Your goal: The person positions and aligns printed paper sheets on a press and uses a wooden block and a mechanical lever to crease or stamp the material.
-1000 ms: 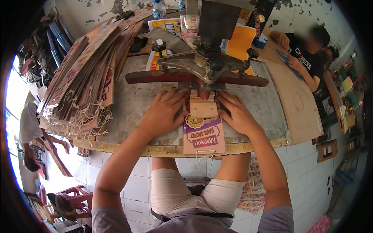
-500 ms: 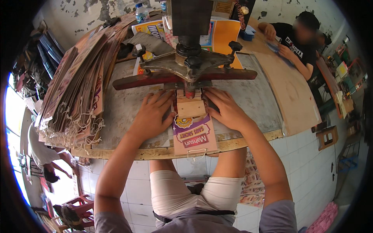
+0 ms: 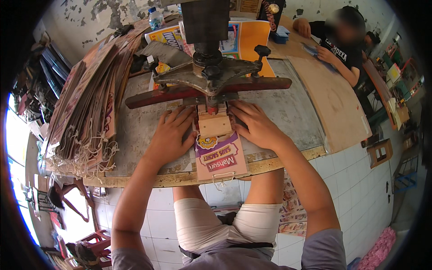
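A printed cardboard hanger [image 3: 220, 158], pink and purple with a cord at its near end, lies on the grey table under a black press [image 3: 208, 72]. On top of the card sits a light wooden block [image 3: 216, 125], directly below the press's red-tipped centre. My left hand [image 3: 168, 135] rests flat on the table along the card's left side, fingers spread, thumb near its edge. Along the right side lies my right hand [image 3: 255, 126], fingers stretched out, with the thumb by the block. The far part of the card is hidden beneath the block and press.
A thick pile of corded cardboard strips [image 3: 83, 112] fills the table's left side. Printed sheets [image 3: 249, 42] and a water bottle [image 3: 155, 19] stand behind the press. At the far right, a co-worker [image 3: 344, 49] handles a bluish item. The press's red crossbar [image 3: 270, 83] spans above my hands.
The whole view has shifted slightly. Both hands stay beside the card, and the block and press keep their places relative to it. The person at far left has changed posture.
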`<state>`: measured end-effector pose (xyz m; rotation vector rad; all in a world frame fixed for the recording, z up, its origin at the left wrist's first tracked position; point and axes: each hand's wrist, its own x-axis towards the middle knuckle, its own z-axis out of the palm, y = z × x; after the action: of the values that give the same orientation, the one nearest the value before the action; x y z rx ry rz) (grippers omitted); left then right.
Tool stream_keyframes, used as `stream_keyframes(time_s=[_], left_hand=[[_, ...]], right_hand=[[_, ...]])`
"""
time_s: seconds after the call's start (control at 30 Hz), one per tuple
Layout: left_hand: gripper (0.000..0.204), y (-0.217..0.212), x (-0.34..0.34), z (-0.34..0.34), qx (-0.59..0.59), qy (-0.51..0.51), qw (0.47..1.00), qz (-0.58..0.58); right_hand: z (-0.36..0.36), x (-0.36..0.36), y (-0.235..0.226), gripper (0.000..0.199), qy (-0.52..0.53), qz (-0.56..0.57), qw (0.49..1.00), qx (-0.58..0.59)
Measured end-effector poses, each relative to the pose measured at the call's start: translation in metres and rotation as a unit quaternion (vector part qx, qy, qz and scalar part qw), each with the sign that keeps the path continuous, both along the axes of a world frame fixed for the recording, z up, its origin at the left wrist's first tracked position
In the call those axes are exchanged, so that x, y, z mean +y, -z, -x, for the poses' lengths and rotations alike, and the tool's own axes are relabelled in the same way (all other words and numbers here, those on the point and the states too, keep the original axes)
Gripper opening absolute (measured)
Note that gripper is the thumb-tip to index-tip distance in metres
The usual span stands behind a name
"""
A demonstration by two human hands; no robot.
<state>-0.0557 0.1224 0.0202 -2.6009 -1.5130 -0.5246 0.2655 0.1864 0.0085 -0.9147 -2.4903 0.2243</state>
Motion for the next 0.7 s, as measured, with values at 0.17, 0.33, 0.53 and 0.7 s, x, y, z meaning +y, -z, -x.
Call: stream_keyframes(time_s=[0.17,0.33,0.53,0.7], left_hand=[[0.058,0.001,-0.001,0.001,-0.005,0.003,1.000,0.001],[0.058,0.002,-0.001,0.000,-0.002,0.003,1.000,-0.013],[0.053,0.000,-0.007,0.006,-0.047,0.017,0.998,-0.044],[0.052,-0.016,-0.043,-0.011,-0.155,-0.011,0.987,0.034]], right_hand=[[0.000,0.000,0.001,0.054,0.005,0.014,1.000,0.004],[-0.002,-0.001,0.008,0.057,0.032,0.024,0.998,0.048],[0.001,-0.008,0.001,0.054,0.051,0.043,0.995,0.079],[0.019,-0.051,-0.005,0.051,0.059,0.118,0.971,0.201]])
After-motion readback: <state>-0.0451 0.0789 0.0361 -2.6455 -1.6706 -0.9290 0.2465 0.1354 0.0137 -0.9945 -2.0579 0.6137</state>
